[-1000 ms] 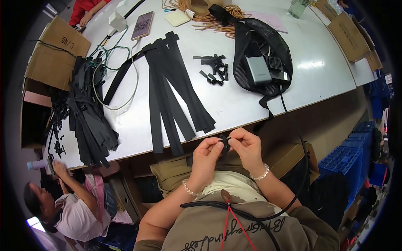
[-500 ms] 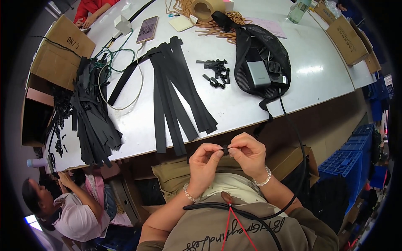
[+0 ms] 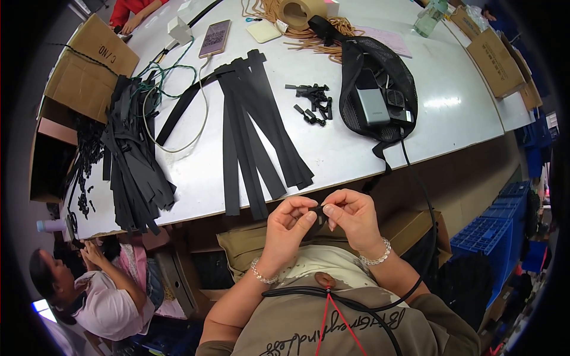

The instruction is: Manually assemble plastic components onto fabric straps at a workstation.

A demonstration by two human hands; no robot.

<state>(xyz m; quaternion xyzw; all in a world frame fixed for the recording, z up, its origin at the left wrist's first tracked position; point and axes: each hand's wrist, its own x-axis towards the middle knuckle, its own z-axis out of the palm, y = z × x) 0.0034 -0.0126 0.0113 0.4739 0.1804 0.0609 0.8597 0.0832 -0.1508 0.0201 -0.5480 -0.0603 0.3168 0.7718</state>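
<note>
Just below the white table's [image 3: 356, 148] near edge, my left hand [image 3: 286, 228] and my right hand [image 3: 351, 219] meet fingertip to fingertip. Between them they pinch a small black piece [image 3: 317, 211], mostly hidden by the fingers. A fan of flat black straps [image 3: 255, 133] lies on the table directly beyond my hands, its ends reaching the edge. A small heap of black plastic clips [image 3: 312, 102] sits further back, to the right of the straps.
A black mesh bag [image 3: 380, 77] with a grey box in it lies right of the clips. More black straps [image 3: 133, 160] pile at the left beside open cardboard boxes [image 3: 83, 65]. A phone [image 3: 215, 38] and tan cord [image 3: 297, 29] lie far back. A seated person [image 3: 95, 285] works lower left; blue crates [image 3: 499, 231] stand right.
My hands have stayed together at the table's edge, fingers shifting slightly on the small black piece. The view has tilted a little; nothing on the table moved.
</note>
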